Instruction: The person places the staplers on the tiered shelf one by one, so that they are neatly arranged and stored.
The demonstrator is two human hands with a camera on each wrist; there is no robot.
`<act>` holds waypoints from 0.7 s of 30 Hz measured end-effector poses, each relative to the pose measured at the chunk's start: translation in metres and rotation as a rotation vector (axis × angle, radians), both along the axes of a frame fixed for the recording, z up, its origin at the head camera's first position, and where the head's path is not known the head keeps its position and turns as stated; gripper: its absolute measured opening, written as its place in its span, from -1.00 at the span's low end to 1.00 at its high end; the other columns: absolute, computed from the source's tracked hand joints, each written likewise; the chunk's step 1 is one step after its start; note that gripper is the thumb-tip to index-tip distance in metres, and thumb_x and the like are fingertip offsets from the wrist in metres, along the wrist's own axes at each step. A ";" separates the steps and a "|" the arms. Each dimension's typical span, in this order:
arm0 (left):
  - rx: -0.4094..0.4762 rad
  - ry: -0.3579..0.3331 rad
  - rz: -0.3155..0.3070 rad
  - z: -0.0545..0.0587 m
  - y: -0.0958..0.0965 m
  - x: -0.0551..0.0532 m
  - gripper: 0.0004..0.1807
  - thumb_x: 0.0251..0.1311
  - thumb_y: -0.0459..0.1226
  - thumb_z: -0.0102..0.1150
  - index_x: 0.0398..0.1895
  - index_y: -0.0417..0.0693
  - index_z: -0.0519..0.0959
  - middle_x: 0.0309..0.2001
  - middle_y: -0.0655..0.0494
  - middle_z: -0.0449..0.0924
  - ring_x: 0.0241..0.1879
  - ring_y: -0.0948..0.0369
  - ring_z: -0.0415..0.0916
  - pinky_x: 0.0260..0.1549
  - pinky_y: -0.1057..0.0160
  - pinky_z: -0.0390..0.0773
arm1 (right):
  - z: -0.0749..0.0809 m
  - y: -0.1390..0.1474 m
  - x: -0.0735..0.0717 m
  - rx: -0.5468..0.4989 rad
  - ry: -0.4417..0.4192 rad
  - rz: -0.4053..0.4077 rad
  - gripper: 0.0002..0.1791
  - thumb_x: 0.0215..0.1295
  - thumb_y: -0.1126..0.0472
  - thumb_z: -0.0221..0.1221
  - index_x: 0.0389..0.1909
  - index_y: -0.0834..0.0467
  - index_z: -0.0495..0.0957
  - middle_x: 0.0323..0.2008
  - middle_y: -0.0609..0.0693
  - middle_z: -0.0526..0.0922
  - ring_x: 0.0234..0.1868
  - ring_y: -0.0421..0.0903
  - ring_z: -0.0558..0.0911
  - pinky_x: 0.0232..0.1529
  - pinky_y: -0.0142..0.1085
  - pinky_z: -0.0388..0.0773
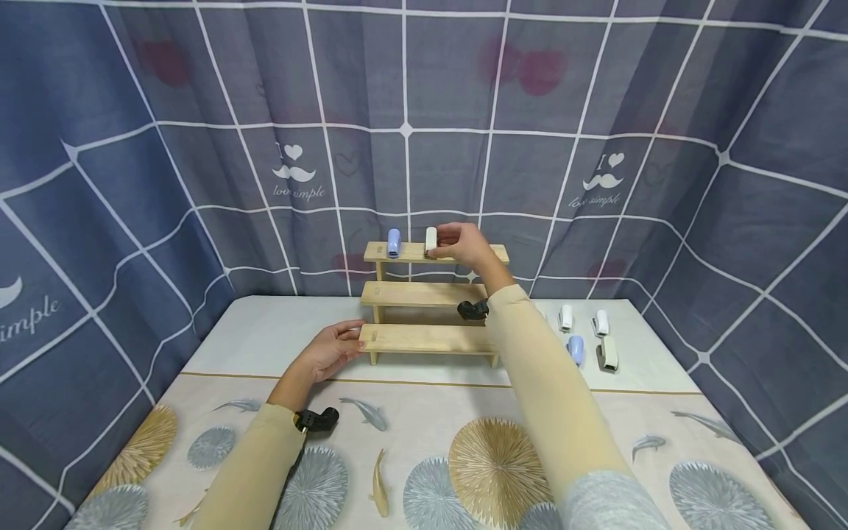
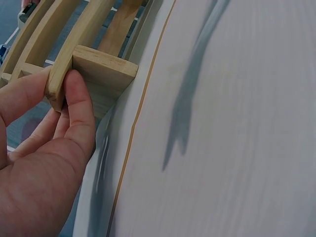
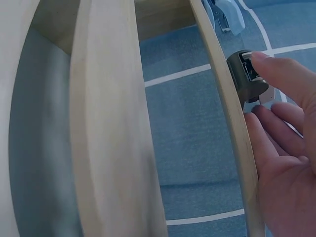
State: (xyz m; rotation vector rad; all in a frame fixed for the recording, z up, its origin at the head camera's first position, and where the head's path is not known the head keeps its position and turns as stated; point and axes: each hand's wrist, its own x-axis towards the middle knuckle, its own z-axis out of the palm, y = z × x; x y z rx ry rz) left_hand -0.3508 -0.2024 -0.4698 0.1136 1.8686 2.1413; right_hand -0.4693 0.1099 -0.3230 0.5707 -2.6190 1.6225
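While our left hand [image 1: 333, 352] pinches the lowest board [image 1: 427, 338] of a stepped wooden stand [image 1: 411, 294], our right hand [image 1: 466, 244] holds a cream stapler [image 1: 431, 239] on the top board [image 1: 412, 252], beside a glossy, rounded blue stapler [image 1: 394, 241]. Behind, we read “love simple” on the grid-patterned fabric curtain [image 1: 450, 169].

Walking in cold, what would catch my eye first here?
Probably the three-tiered wooden stand at the back of the table, before a grid-patterned curtain. On the top tier, the right hand grips a cream stapler beside a blue stapler; the left hand pinches the left end of the lowest tier.
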 end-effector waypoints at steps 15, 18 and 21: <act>-0.018 -0.008 0.010 0.000 0.000 -0.001 -0.27 0.34 -0.60 0.09 0.56 -0.36 0.13 0.00 0.09 0.61 -0.09 0.29 0.66 -0.02 0.34 0.72 | -0.013 0.023 0.026 -0.152 0.075 0.032 -0.25 0.25 0.24 0.43 0.43 0.30 0.39 0.38 0.24 0.49 0.35 0.14 0.56 0.34 -0.13 0.56; -0.013 -0.002 0.001 -0.001 -0.001 -0.001 -0.26 0.35 -0.59 0.09 0.56 -0.37 0.10 0.00 0.09 0.62 -0.08 0.29 0.66 0.00 0.33 0.72 | -0.017 0.030 0.034 -0.170 0.078 0.036 -0.25 0.24 0.21 0.45 0.42 0.29 0.40 0.38 0.23 0.50 0.35 0.14 0.56 0.31 -0.12 0.59; -0.011 -0.001 0.002 -0.002 0.000 -0.001 -0.26 0.34 -0.58 0.10 0.56 -0.38 0.11 -0.03 0.12 0.63 -0.09 0.30 0.66 0.00 0.33 0.72 | -0.022 0.038 0.042 -0.179 0.082 0.036 -0.24 0.22 0.20 0.46 0.41 0.29 0.41 0.36 0.22 0.52 0.34 0.14 0.57 0.28 -0.17 0.62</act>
